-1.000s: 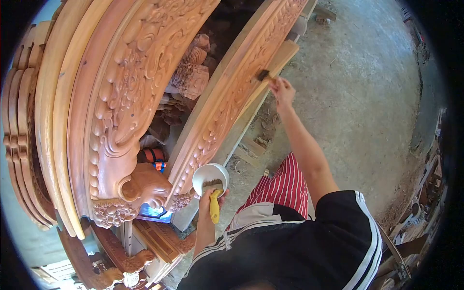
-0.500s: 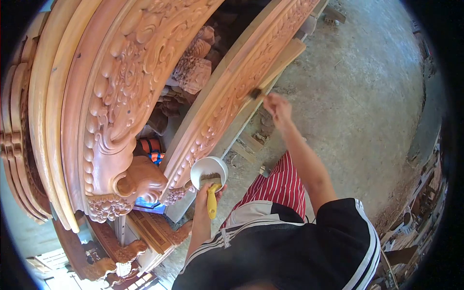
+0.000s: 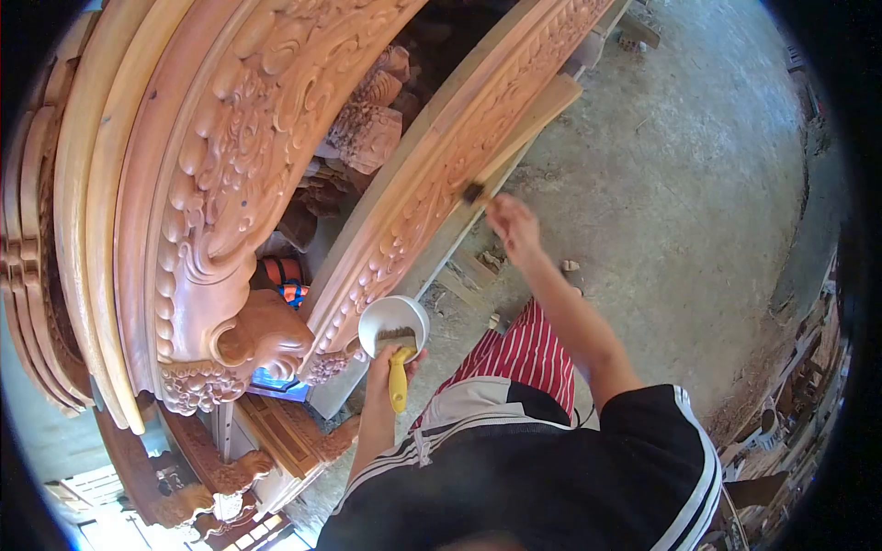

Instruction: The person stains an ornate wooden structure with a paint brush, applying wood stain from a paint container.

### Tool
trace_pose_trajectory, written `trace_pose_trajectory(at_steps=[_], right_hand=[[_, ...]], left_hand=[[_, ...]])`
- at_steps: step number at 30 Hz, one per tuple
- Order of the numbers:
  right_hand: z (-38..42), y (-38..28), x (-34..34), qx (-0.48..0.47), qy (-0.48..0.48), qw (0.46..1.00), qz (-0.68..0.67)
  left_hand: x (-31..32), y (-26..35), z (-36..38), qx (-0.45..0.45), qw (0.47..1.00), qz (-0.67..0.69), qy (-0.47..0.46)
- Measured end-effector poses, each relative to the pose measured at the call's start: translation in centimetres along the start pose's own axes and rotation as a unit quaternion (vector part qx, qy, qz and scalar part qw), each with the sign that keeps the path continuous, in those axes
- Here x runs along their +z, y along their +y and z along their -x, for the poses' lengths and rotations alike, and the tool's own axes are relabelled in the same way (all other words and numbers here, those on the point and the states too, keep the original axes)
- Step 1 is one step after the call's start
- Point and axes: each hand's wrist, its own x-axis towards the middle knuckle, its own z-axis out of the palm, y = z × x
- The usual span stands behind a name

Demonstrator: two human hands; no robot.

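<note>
In the head view, my left hand (image 3: 379, 367) grips a white bowl (image 3: 367, 321) from below. A paintbrush with a yellow handle (image 3: 398, 381) leans in that bowl, its bristles inside and its handle over the rim by my fingers. My right hand (image 3: 514, 228) is closed around a second paintbrush (image 3: 474, 193) with dark bristles. This brush is at the lower edge of a long carved wooden rail (image 3: 432, 188); blur hides whether the bristles touch it. Most of its handle is hidden in my fingers.
A larger carved wooden piece (image 3: 248, 138) with curved mouldings rises at left. A pale plank (image 3: 533, 119) lies along the rail. Wood scraps (image 3: 469, 285) lie on the concrete floor (image 3: 680, 202). An orange and black object (image 3: 285, 275) sits between the carvings.
My right hand and its brush have moved slightly down and left along the rail. The bowl in my left hand has barely shifted.
</note>
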Motion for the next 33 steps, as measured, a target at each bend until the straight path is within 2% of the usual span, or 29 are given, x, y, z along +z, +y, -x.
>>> trace_pose_trajectory(at_steps=[1,2,4,5,7,11,13,14,16,17,19,20,22,26,28,29,31,32,33], right_hand=[[1.6,1.3,-0.3,0.046,-0.029,0.998,0.014],[3.1,1.9,-0.2,0.046,-0.029,0.998,0.016],[5.0,2.2,0.5,0.150,-0.072,0.985,0.056],[4.5,2.2,0.5,0.150,-0.075,0.984,0.057],[2.9,1.4,0.4,-0.013,-0.041,0.999,0.017],[2.6,0.9,1.7,-0.092,0.029,0.995,-0.001],[4.2,4.6,0.7,0.035,-0.037,0.998,0.048],[5.4,5.3,0.9,0.032,-0.039,0.997,0.050],[7.4,6.4,1.5,0.148,-0.126,0.971,0.141],[7.1,6.3,2.0,0.150,-0.132,0.969,0.144],[6.0,5.6,2.5,-0.001,-0.049,0.994,0.100],[5.6,5.2,2.7,0.001,-0.050,0.994,0.102],[4.8,4.3,3.2,-0.123,-0.022,0.988,0.090],[6.6,8.4,1.8,-0.076,-0.005,0.986,0.146],[7.4,9.5,1.3,0.031,-0.040,0.987,0.151],[7.1,9.3,0.9,0.033,-0.043,0.986,0.155],[6.5,7.8,0.9,-0.039,-0.052,0.989,0.136],[6.0,7.1,1.4,-0.038,-0.054,0.988,0.139],[5.5,6.3,2.0,-0.076,-0.015,0.993,0.088]], left_hand=[[0.2,0.2,-0.1,-0.003,1.000,-0.008,0.000],[0.5,0.4,-0.2,-0.007,1.000,-0.011,0.003],[1.1,0.8,0.1,0.001,1.000,-0.013,-0.007],[1.1,1.0,0.3,0.009,1.000,-0.018,-0.016],[0.4,1.4,0.3,0.008,1.000,-0.014,-0.015],[-1.0,1.1,1.0,0.010,1.000,0.005,-0.003],[-1.7,0.9,1.5,0.018,1.000,0.002,-0.008],[-2.0,0.8,1.6,0.025,1.000,0.002,-0.007],[-3.0,0.6,1.5,0.024,1.000,0.006,-0.011],[-3.5,0.6,1.6,0.022,1.000,0.007,-0.011],[-3.9,0.8,2.3,0.031,0.999,0.018,-0.011],[-4.2,0.9,2.6,0.035,0.999,0.022,-0.016],[-5.3,0.7,2.5,0.028,0.999,0.033,-0.021],[-7.7,0.0,1.7,0.022,0.999,0.025,-0.024],[-7.5,-0.1,1.9,0.017,0.999,0.032,-0.023],[-7.4,-0.1,2.1,0.011,0.999,0.035,-0.019],[-7.3,0.0,2.4,0.020,0.999,0.034,-0.023],[-7.2,0.0,2.4,0.026,0.999,0.028,-0.029],[-7.2,-0.1,2.3,0.027,0.999,0.031,-0.029]])
